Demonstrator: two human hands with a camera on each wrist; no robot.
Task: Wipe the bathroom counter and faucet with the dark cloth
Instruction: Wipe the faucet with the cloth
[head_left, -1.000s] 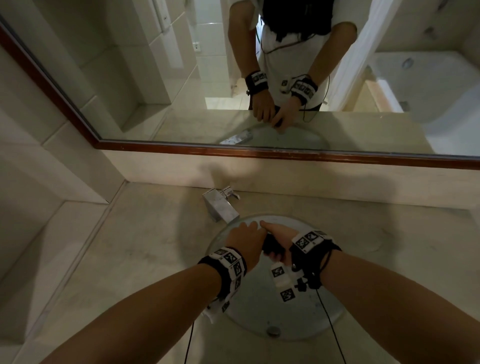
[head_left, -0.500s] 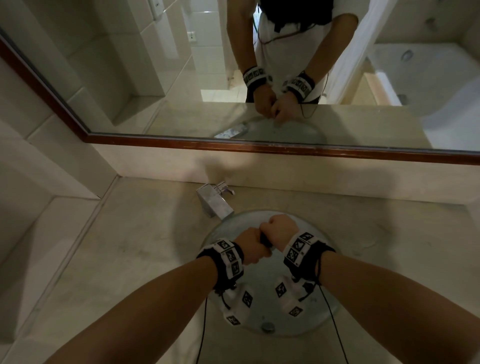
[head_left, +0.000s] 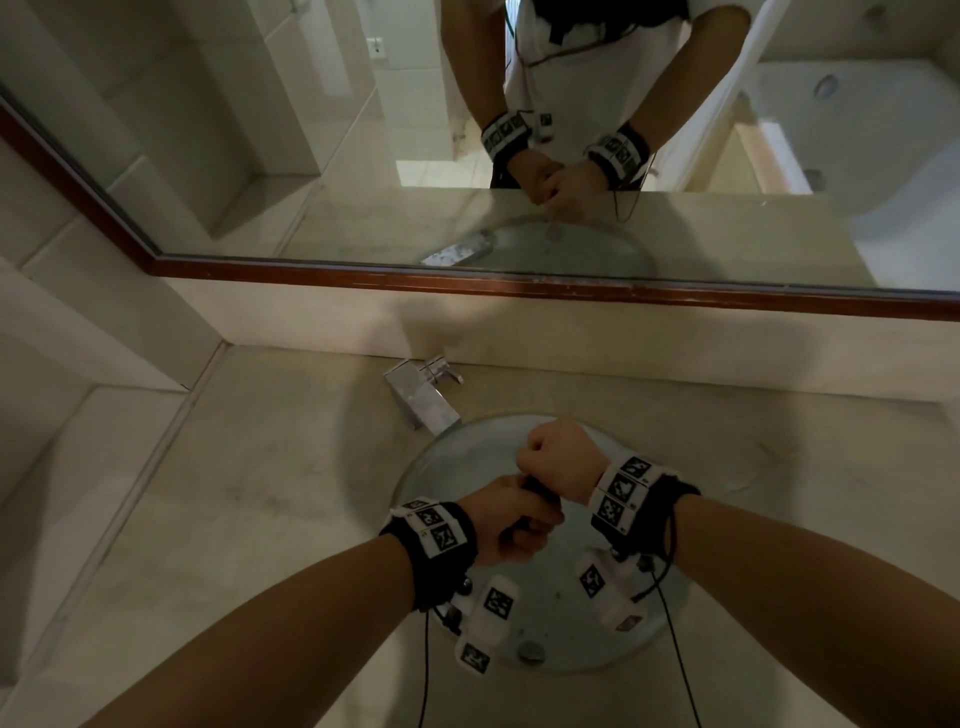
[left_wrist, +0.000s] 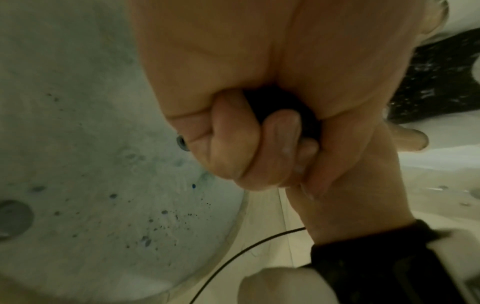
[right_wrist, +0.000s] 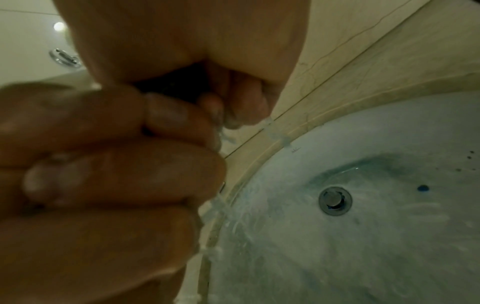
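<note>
Both hands are balled into fists on the dark cloth (head_left: 538, 491) above the round sink basin (head_left: 457, 467). Only a small black bit of cloth shows between them. My left hand (head_left: 511, 525) grips the near end and my right hand (head_left: 558, 457) grips the far end. In the left wrist view the cloth (left_wrist: 262, 102) is buried in curled fingers. In the right wrist view the cloth (right_wrist: 176, 82) shows under my right palm, and water streams off the fists (right_wrist: 221, 205) into the basin. The chrome faucet (head_left: 423, 400) stands untouched behind the basin to the left.
The beige stone counter (head_left: 249, 493) runs around the basin, with a side wall at the left. A wood-framed mirror (head_left: 519, 283) sits above the backsplash. The drain (right_wrist: 335, 200) lies at the basin's bottom, and dark specks dot the bowl.
The hands have closed from a loose hold into tight fists on the cloth. They have turned against each other, the right fist moving farther away and the left one nearer.
</note>
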